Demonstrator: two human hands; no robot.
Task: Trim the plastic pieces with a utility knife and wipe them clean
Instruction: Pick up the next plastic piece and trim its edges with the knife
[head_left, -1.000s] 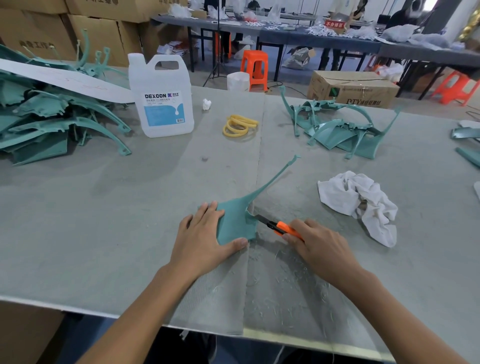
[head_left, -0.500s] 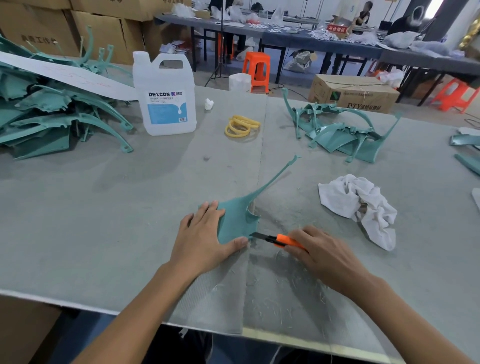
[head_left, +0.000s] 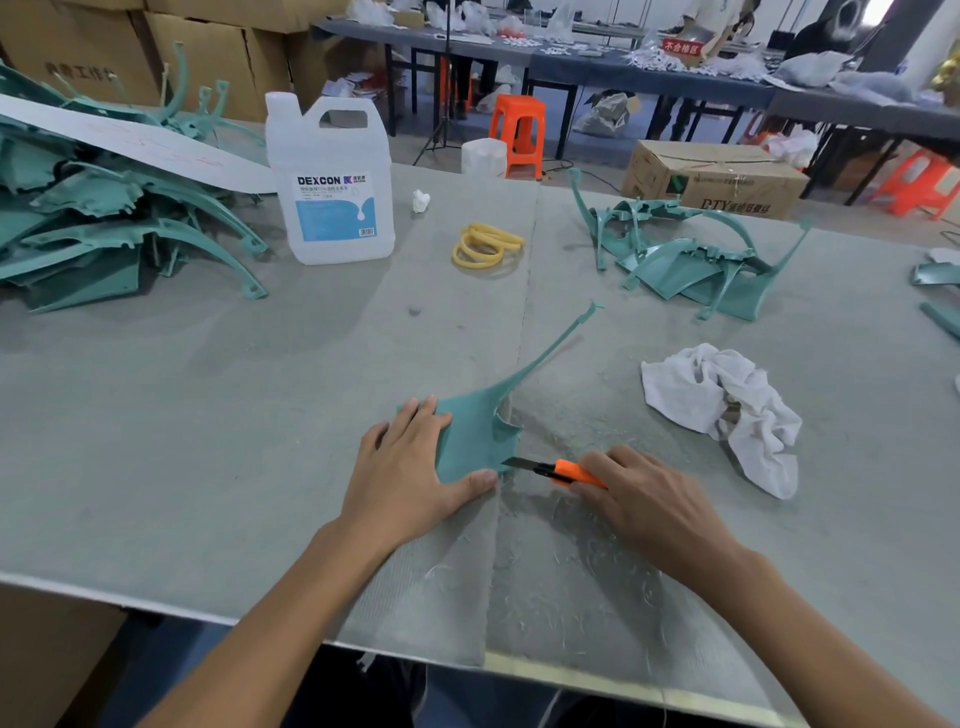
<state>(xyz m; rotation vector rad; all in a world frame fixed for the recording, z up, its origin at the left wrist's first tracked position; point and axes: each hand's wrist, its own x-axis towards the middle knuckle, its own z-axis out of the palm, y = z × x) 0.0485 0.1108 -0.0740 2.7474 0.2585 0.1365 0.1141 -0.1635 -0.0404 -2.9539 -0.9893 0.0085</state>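
One green plastic piece (head_left: 480, 434) lies on the table (head_left: 208, 441) near its front edge, its left part hidden under the flat, pressing left hand (head_left: 410, 467). The right hand (head_left: 649, 501) curls around an orange knife (head_left: 563, 472), covering most of its handle; the blade tip touches the piece's lower edge.

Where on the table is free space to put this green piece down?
Bare mat lies left of the left hand, nearer than the teal pile and the jug. A smaller patch lies before the yellow bands. Crowded: right teal stack, white rag.
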